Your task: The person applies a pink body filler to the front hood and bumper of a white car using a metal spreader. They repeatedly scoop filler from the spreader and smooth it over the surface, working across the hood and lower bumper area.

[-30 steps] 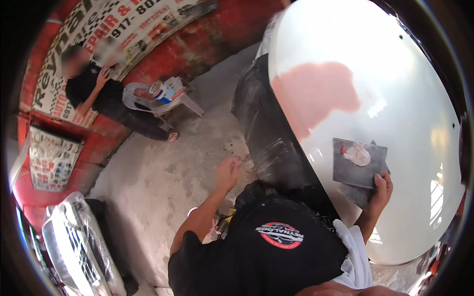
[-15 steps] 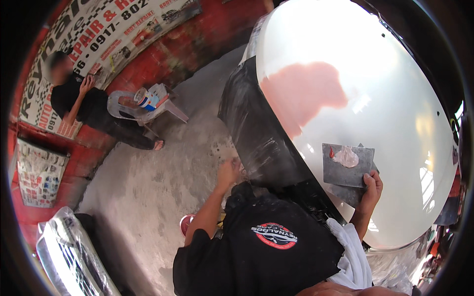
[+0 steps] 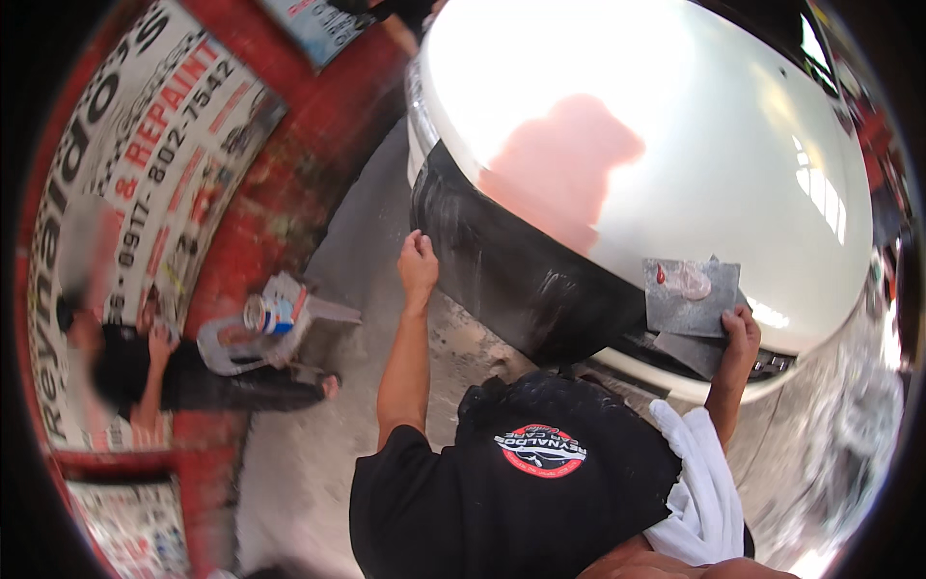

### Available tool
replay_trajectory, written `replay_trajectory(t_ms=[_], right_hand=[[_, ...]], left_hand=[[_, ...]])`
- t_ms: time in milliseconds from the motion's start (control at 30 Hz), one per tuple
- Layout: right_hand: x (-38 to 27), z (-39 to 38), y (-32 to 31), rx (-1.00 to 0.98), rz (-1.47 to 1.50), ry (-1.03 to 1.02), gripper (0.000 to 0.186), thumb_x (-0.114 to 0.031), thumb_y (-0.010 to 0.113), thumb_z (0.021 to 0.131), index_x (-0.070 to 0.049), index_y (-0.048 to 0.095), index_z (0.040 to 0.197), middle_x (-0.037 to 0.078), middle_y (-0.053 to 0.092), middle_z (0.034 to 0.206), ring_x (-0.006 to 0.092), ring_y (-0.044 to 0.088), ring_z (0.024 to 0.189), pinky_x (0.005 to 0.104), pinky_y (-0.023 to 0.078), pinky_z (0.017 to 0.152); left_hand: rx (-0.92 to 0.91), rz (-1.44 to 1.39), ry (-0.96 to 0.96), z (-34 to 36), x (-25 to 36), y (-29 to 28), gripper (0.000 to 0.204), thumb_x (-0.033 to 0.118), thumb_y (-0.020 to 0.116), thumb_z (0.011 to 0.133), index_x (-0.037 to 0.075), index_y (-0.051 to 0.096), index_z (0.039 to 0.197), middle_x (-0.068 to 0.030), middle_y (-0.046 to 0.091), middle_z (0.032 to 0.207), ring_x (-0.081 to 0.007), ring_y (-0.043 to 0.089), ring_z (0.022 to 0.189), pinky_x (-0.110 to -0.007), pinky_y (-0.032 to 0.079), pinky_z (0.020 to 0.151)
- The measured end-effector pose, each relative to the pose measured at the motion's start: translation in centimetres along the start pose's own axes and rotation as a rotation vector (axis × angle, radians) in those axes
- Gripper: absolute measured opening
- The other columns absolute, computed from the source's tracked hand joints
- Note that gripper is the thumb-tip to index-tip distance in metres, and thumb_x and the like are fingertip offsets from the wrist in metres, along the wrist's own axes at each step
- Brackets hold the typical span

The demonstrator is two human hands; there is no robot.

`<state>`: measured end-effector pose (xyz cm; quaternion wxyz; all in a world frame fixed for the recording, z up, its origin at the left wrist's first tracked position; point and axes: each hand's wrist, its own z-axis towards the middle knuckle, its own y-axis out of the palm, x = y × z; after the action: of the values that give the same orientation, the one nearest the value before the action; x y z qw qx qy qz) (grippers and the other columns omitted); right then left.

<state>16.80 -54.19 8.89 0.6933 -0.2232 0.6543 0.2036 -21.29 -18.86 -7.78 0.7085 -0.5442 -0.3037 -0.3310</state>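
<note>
My left hand (image 3: 419, 262) is closed, its fingers curled at the left edge of a black panel (image 3: 502, 265) below the white car hood. Whether it grips anything is hidden. My right hand (image 3: 741, 333) pinches the lower right corner of a grey square putty plate (image 3: 670, 314), held over the hood's near right part. On the plate sit a pale pink smear of body filler (image 3: 689, 282) and a small red dab (image 3: 661, 275). A second grey sheet (image 3: 690, 355) shows beneath it. The white hood (image 3: 714, 183) bears a matte pink patch (image 3: 564, 164).
At left, a person in black (image 3: 145, 362) sits by a red wall with a banner (image 3: 145, 193). Beside that person, a plastic chair (image 3: 227, 347) holds a can (image 3: 270, 314). A white towel (image 3: 699, 482) hangs at my right side. Plastic sheeting (image 3: 849, 425) lies at far right.
My left hand has risen from low beside the black panel to its left edge. My right hand still holds the putty plate. The whole view has turned, so the seated person appears lower.
</note>
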Motion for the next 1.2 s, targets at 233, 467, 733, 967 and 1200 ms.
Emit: replay_trajectory(t_ms=[233, 467, 733, 967, 1200], right_hand=[[0.6, -9.9, 4.8, 0.103, 0.153, 0.046, 0.009, -0.011, 0.061, 0.088, -0.004, 0.064, 0.082, -0.004, 0.061, 0.076, 0.0044, 0.050, 0.069, 0.0205, 0.039, 0.067], [0.6, -17.3, 5.9, 0.272, 0.101, 0.066, 0.011, -0.010, 0.059, 0.089, -0.002, 0.066, 0.087, -0.002, 0.063, 0.077, 0.0049, 0.054, 0.068, 0.0215, 0.042, 0.065], [-1.8, -18.7, 7.8, 0.303, 0.118, 0.027, 0.014, -0.011, 0.058, 0.092, 0.001, 0.066, 0.091, 0.001, 0.066, 0.080, 0.0058, 0.057, 0.070, 0.0217, 0.045, 0.066], [-1.0, -18.5, 9.0, 0.303, 0.098, 0.068, 0.014, -0.010, 0.059, 0.091, 0.001, 0.067, 0.093, 0.001, 0.066, 0.082, 0.0059, 0.057, 0.069, 0.0216, 0.045, 0.066], [-0.7, -17.7, 9.4, 0.265, 0.095, 0.095, 0.011, -0.010, 0.060, 0.090, -0.001, 0.066, 0.087, -0.002, 0.063, 0.078, 0.0049, 0.053, 0.068, 0.0214, 0.042, 0.065]], left_hand=[[-0.230, -0.010, 0.043, 12.1, -5.8, 1.5, 0.051, 0.029, 0.046, 0.104, -0.007, 0.050, 0.140, -0.0295, 0.058, 0.136, -0.0395, 0.056, 0.128, -0.042, 0.041, 0.109], [-0.458, -0.085, 0.030, 14.7, -7.2, 1.9, 0.046, 0.028, 0.050, 0.103, 0.000, 0.053, 0.139, -0.0236, 0.063, 0.130, -0.0365, 0.060, 0.121, -0.040, 0.044, 0.104], [-0.448, -0.081, 0.079, 13.5, -7.6, -0.8, 0.034, 0.024, 0.053, 0.102, 0.001, 0.058, 0.127, -0.0183, 0.068, 0.115, -0.0295, 0.064, 0.106, -0.040, 0.047, 0.094], [-0.450, -0.110, 0.003, 11.2, -10.1, -1.3, 0.032, 0.022, 0.053, 0.103, 0.002, 0.058, 0.128, -0.0131, 0.068, 0.111, -0.0231, 0.063, 0.100, -0.037, 0.047, 0.091], [-0.450, -0.185, -0.037, 10.8, -10.8, -0.6, 0.032, 0.021, 0.056, 0.103, 0.001, 0.059, 0.127, -0.0093, 0.068, 0.105, -0.0187, 0.061, 0.093, -0.035, 0.048, 0.086]])
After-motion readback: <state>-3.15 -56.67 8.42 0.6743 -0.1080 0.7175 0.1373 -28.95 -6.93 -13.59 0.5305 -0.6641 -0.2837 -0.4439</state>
